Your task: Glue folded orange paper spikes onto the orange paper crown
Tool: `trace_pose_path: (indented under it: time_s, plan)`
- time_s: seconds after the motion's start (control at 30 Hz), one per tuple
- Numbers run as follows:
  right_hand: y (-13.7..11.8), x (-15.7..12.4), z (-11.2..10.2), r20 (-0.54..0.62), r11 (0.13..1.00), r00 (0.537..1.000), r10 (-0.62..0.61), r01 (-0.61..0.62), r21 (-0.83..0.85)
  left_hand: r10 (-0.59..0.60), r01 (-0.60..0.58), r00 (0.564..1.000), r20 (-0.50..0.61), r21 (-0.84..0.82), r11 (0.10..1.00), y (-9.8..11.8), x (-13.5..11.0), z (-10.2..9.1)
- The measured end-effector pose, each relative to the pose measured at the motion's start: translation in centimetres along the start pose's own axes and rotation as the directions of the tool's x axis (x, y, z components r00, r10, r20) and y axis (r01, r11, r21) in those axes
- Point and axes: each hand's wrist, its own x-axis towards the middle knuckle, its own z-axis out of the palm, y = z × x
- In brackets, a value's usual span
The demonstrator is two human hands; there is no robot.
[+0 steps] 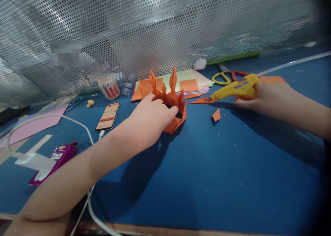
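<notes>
An orange folded-paper crown point(172, 97) with tall pointed tips stands on the blue table, left of its right-hand paper pieces. My left hand point(151, 117) is closed on its near left side, the arm hiding part of it. In my right hand point(261, 94) is the handle of a yellow glue gun point(235, 88), its nozzle pointing left. That nozzle is at a flat pointed orange paper piece point(200, 101) on the table. A small orange paper piece point(216, 115) lies nearer to me.
Behind the crown lie stacked colored paper point(201, 77), red-handled scissors point(235, 74) and a yellow-handled tool point(221, 78). A phone point(108, 116), a jar point(110, 88) and a purple power strip point(60, 155) with white cables are at left. Perforated metal point(129, 29) borders the back.
</notes>
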Motion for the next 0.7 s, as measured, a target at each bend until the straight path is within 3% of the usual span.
trace_pose_path:
  time_s: [0.13, 0.33, 0.7]
  plan:
    - [0.1, 0.0, -0.1, 0.049, 0.999, 0.999, 0.019, -0.017, -0.041, 0.016, -0.015, 0.998, -0.066, 0.002, 1.0, 0.3, -0.2, 0.3]
    - [0.0, -0.2, -0.1, -0.008, 0.994, 1.0, 0.008, -0.009, -0.104, 0.021, -0.006, 0.973, -0.232, 0.064, 0.998, 0.8, -0.7, 0.3]
    - [-0.1, -0.5, -1.1, -0.042, 0.987, 0.996, -0.073, 0.066, -0.147, 0.017, -0.017, 0.985, -0.172, 0.005, 1.0, 1.4, -1.0, -0.3]
